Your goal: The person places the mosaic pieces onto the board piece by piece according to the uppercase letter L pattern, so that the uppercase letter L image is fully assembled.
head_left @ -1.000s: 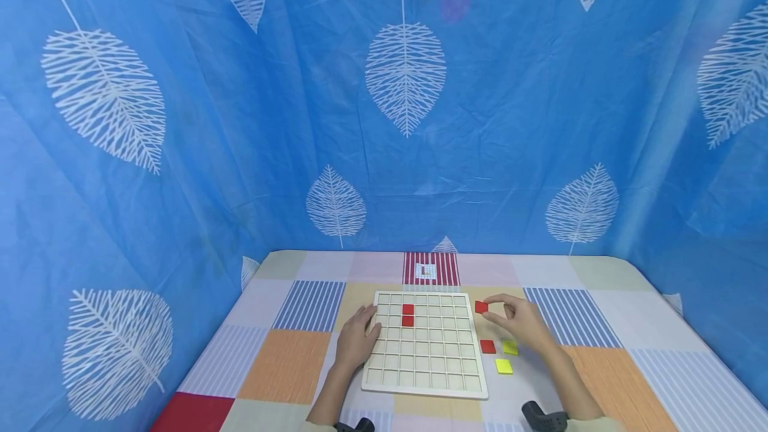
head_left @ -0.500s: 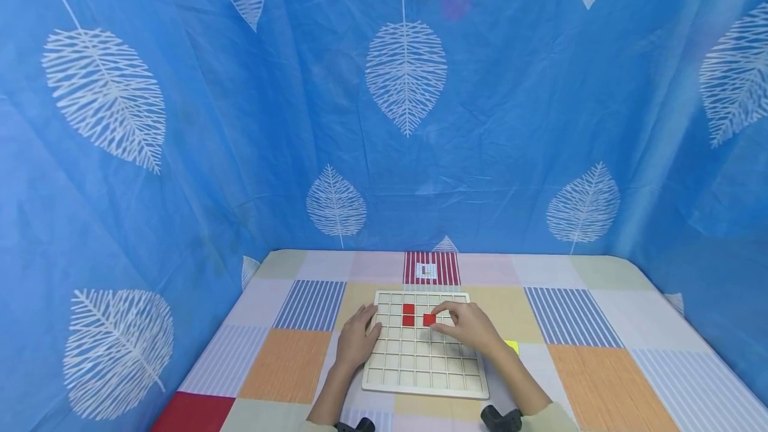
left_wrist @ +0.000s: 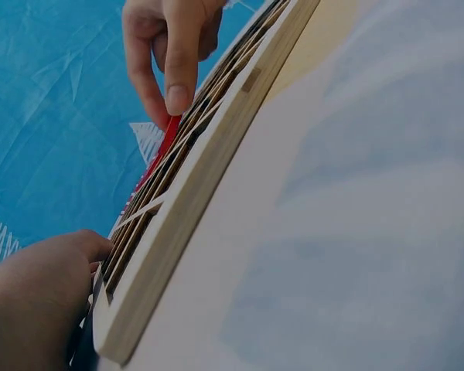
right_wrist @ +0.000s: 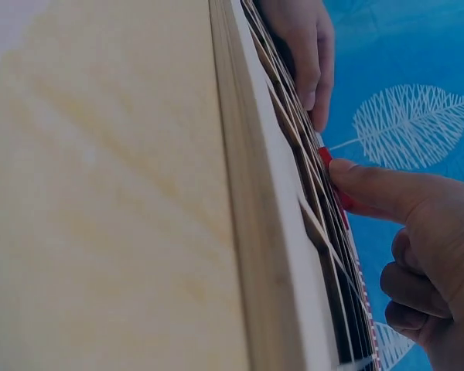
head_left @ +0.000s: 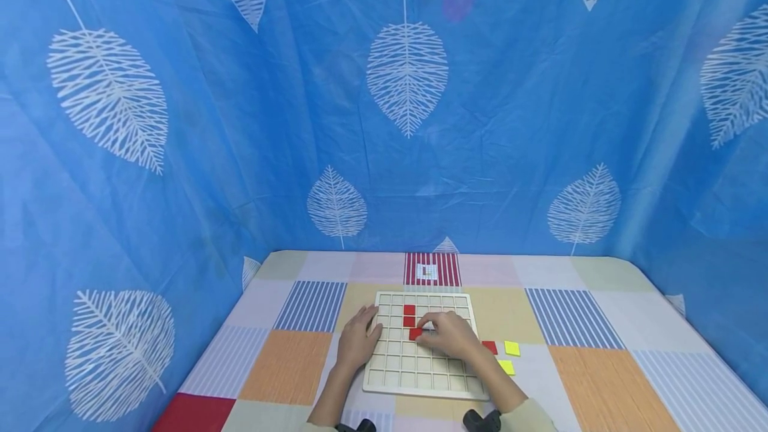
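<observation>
A pale wooden grid board (head_left: 414, 382) lies on the table in the head view. Between thumb and fingertips, my right hand (head_left: 450, 334) pinches a red square tile (head_left: 414, 334), low over the board. Just behind that tile, two more red tiles, a far one (head_left: 409, 310) and a nearer one (head_left: 409, 321), fill neighbouring cells of one column. My left hand (head_left: 358, 341) rests on the board's left edge, fingers loosely extended. In the left wrist view, the right hand (left_wrist: 178, 58) reaches down to the board with the red tile (left_wrist: 170, 135) beneath its fingertips.
Right of the board lie a loose red tile (head_left: 489, 347), a yellow tile (head_left: 512, 349) and a second yellow tile (head_left: 507, 367), partly behind my right forearm. Behind the board is a small white card (head_left: 427, 272) with a printed grid. A blue leaf-patterned curtain (head_left: 456, 172) encloses the table.
My right hand has carried the red tile from right of the board leftward over it, then slightly nearer, to just in front of the two placed red tiles. The left hand has stayed put.
</observation>
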`<control>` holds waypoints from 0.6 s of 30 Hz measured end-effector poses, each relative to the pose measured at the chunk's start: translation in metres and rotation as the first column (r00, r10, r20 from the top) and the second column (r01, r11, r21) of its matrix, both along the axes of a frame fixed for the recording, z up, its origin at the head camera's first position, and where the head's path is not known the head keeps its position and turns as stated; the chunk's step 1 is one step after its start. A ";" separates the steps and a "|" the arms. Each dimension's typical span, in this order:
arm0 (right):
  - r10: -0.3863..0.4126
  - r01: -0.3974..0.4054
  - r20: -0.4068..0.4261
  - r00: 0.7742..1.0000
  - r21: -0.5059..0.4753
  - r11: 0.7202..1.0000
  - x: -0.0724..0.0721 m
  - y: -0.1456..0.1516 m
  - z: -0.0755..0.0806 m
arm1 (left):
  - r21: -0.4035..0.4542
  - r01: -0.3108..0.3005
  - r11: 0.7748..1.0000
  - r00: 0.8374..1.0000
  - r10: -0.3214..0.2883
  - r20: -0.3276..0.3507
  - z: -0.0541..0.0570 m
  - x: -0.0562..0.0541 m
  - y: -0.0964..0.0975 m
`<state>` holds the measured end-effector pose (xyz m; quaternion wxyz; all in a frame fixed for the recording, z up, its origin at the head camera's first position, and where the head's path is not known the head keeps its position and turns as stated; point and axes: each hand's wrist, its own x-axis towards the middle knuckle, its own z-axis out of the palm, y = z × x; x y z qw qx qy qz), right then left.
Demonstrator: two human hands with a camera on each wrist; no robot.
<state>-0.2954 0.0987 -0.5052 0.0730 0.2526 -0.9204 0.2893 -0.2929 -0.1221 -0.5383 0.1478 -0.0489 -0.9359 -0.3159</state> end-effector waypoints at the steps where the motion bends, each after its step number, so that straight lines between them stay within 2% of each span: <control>1: -0.001 0.001 -0.003 1.000 0.002 1.000 0.000 -0.001 -0.001 | 0.000 0.001 1.000 1.000 -0.001 -0.002 0.000 0.000 0.000; 18: 0.042 -0.040 -0.047 0.998 0.042 0.998 -0.004 -0.015 -0.002 | -0.007 -0.002 1.000 1.000 0.002 0.002 0.000 0.000 0.000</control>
